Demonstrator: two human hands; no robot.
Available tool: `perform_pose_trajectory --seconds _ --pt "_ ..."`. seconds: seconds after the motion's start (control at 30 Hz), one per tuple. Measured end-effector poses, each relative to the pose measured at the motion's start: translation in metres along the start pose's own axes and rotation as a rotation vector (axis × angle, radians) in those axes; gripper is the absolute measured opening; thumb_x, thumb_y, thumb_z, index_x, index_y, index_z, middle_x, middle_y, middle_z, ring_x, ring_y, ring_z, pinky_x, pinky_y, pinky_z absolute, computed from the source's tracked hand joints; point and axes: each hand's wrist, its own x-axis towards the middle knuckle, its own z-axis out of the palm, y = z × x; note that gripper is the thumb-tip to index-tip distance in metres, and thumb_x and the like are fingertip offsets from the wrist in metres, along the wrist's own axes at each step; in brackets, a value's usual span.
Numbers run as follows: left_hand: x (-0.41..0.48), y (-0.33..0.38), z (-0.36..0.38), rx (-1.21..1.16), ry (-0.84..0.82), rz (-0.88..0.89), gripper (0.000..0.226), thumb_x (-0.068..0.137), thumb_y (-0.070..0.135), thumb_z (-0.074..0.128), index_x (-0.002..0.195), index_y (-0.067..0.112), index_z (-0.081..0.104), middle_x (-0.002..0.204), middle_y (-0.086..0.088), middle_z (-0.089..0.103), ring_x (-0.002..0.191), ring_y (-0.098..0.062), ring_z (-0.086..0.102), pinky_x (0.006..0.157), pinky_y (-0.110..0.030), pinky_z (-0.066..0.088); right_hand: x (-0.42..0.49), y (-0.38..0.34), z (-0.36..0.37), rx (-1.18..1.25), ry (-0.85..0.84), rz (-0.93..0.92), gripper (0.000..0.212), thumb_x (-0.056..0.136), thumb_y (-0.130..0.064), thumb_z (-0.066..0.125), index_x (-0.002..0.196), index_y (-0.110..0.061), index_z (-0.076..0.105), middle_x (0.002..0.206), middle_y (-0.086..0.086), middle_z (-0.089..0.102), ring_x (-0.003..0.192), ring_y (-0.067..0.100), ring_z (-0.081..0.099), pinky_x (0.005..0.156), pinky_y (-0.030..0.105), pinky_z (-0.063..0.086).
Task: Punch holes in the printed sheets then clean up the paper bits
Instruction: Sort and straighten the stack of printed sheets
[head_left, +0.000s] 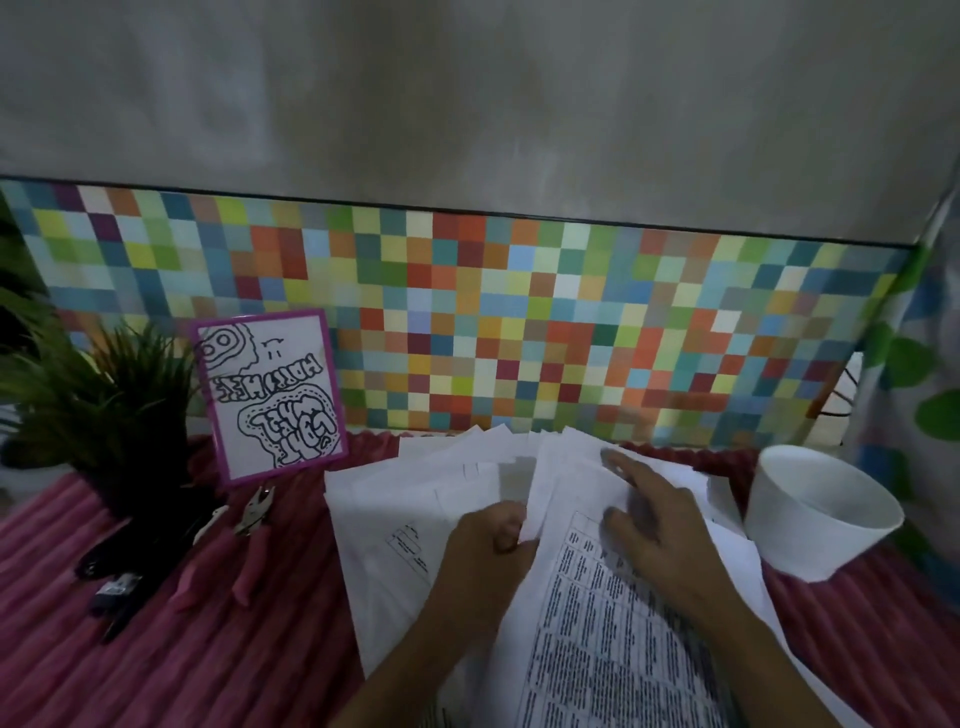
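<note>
A loose stack of printed sheets (410, 499) lies fanned out on the pink ribbed cloth in front of me. My left hand (485, 540) pinches the edge of a few sheets near the middle of the stack. With its fingers straight, my right hand (649, 525) presses flat on the top sheet, which carries a printed table. A pink-handled punch plier (249, 530) lies on the cloth to the left of the sheets, apart from both hands.
A white bowl (826, 512) stands at the right of the sheets. A potted plant (98, 410) and a purple-framed drawing (272, 395) stand at the back left. Dark small items (111, 582) lie near the plant. A coloured checkered panel (519, 312) backs the table.
</note>
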Motion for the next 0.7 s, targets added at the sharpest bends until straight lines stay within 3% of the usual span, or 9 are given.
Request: perform_pose_trajectory --seconds 0.1,0.2,0.27,0.33,0.43,0.5,0.57,0.63,0.7 --pt "-0.007 0.007 -0.002 0.012 -0.004 0.033 0.048 0.091 0.010 0.063 0.058 0.028 0.033 0.051 0.012 0.047 0.053 0.002 0.046 0.052 -0.011 0.032 0.001 -0.009 -0.003 0.040 0.003 0.009 0.060 0.085 -0.040 0.057 0.142 -0.034 0.040 0.129 -0.036 0.042 0.124 0.001 0.043 0.110 0.049 0.033" --pt "-0.013 0.002 0.000 -0.030 -0.043 0.022 0.033 0.092 0.012 0.064 0.073 0.030 0.044 0.065 0.013 0.048 0.063 0.012 0.049 0.059 -0.008 0.037 0.001 -0.014 -0.004 0.084 -0.004 -0.038 0.065 0.086 -0.043 0.062 0.145 -0.038 0.035 0.135 -0.033 0.041 0.127 0.003 0.042 0.109 0.050 0.035" --pt "-0.017 -0.003 0.000 -0.115 -0.095 -0.002 0.011 0.092 0.021 0.066 0.088 0.027 0.059 0.078 0.014 0.063 0.075 0.008 0.059 0.067 -0.011 0.046 0.003 -0.012 -0.005 0.133 -0.008 -0.049 0.067 0.085 -0.036 0.069 0.142 -0.042 0.033 0.132 -0.035 0.041 0.122 0.001 0.045 0.107 0.042 0.038" --pt "-0.018 -0.007 -0.001 -0.222 -0.093 -0.046 0.008 0.091 0.020 0.067 0.099 0.017 0.067 0.092 0.003 0.073 0.089 -0.011 0.069 0.077 -0.028 0.056 0.006 -0.012 -0.008 0.136 0.061 -0.054 0.054 0.082 -0.035 0.070 0.131 -0.039 0.047 0.125 -0.023 0.051 0.116 0.004 0.049 0.101 0.039 0.043" --pt "-0.019 -0.004 -0.002 -0.347 -0.004 -0.105 0.017 0.091 0.008 0.065 0.075 0.011 0.060 0.067 0.001 0.064 0.068 -0.016 0.062 0.063 -0.027 0.046 0.006 -0.015 -0.015 0.051 0.267 -0.090 0.021 0.079 -0.029 0.069 0.100 -0.030 0.068 0.104 -0.009 0.053 0.102 0.011 0.047 0.087 0.032 0.042" --pt "-0.020 -0.002 -0.001 -0.304 0.075 -0.102 0.033 0.093 0.018 0.063 0.066 0.015 0.045 0.057 0.005 0.044 0.059 -0.012 0.046 0.058 -0.027 0.037 0.004 -0.013 -0.016 -0.024 0.382 -0.111 0.008 0.080 -0.024 0.070 0.085 -0.029 0.072 0.102 -0.007 0.049 0.102 0.014 0.042 0.083 0.026 0.033" --pt "-0.023 0.005 0.001 -0.259 0.103 -0.069 0.033 0.093 0.036 0.057 0.068 0.020 0.043 0.055 0.010 0.044 0.055 -0.006 0.046 0.056 -0.019 0.037 0.002 -0.012 -0.014 -0.090 0.397 -0.142 0.006 0.085 -0.025 0.066 0.083 -0.025 0.072 0.107 -0.003 0.054 0.105 0.018 0.044 0.090 0.032 0.033" --pt "-0.025 0.013 0.004 -0.287 0.022 -0.082 0.018 0.083 0.046 0.059 0.089 0.030 0.054 0.072 0.025 0.063 0.070 0.009 0.061 0.062 -0.004 0.043 0.002 -0.016 -0.008 -0.153 0.344 -0.196 0.015 0.091 -0.032 0.056 0.083 -0.024 0.067 0.100 -0.008 0.057 0.100 0.012 0.047 0.093 0.046 0.037" --pt "-0.029 0.013 0.011 -0.241 -0.063 -0.098 0.038 0.081 0.040 0.072 0.112 0.037 0.052 0.096 0.028 0.065 0.087 0.022 0.058 0.066 0.000 0.044 0.000 -0.025 0.002 -0.141 0.282 -0.195 0.022 0.095 -0.040 0.047 0.083 -0.026 0.058 0.087 -0.014 0.056 0.090 0.004 0.048 0.098 0.053 0.035"
